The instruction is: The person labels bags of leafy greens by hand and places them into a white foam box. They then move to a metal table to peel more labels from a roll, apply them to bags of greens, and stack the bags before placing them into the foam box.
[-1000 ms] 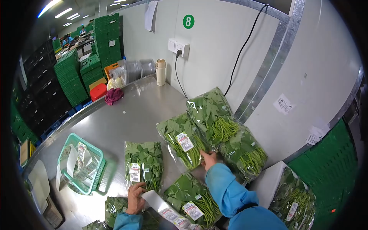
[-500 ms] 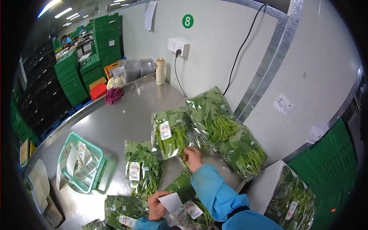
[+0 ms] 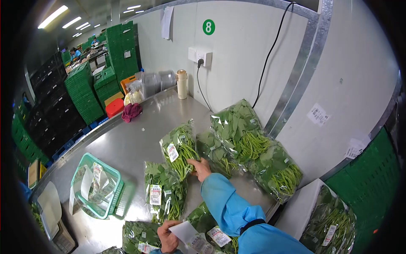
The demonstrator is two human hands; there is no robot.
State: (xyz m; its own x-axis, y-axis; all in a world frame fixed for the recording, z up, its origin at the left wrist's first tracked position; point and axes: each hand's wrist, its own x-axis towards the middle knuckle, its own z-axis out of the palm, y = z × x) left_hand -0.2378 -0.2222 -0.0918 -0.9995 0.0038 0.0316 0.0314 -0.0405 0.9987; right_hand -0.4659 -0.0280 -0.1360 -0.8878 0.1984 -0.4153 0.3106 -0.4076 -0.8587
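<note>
My right hand (image 3: 200, 168) grips the lower end of a clear plastic bag of leafy green stems (image 3: 179, 148), which bears a white printed label. At the bottom, my left hand (image 3: 168, 238) is closed on a strip of label paper (image 3: 185, 232), part of it printed. Under that strip lies another labelled bag of greens (image 3: 220, 235). Left of my right hand rests a labelled bag (image 3: 165, 186); a further one (image 3: 140, 238) is beside my left hand. Behind the gripped bag sits a bag without a visible label (image 3: 216, 152). Larger bags (image 3: 242, 134) lean by the wall.
On the metal table (image 3: 122, 142), a green basket (image 3: 119, 190) holds label strips. A scale (image 3: 63, 239) stands lower left, a thermos (image 3: 182, 86) at the back. At right, a white box (image 3: 296, 216) contains bagged greens. Crates (image 3: 122, 46) are stacked beyond.
My right hand has shifted left with its bag, which now overlaps the top of the labelled bag beside it and uncovers the bag behind. My left hand keeps the label paper. The view shifted slightly.
</note>
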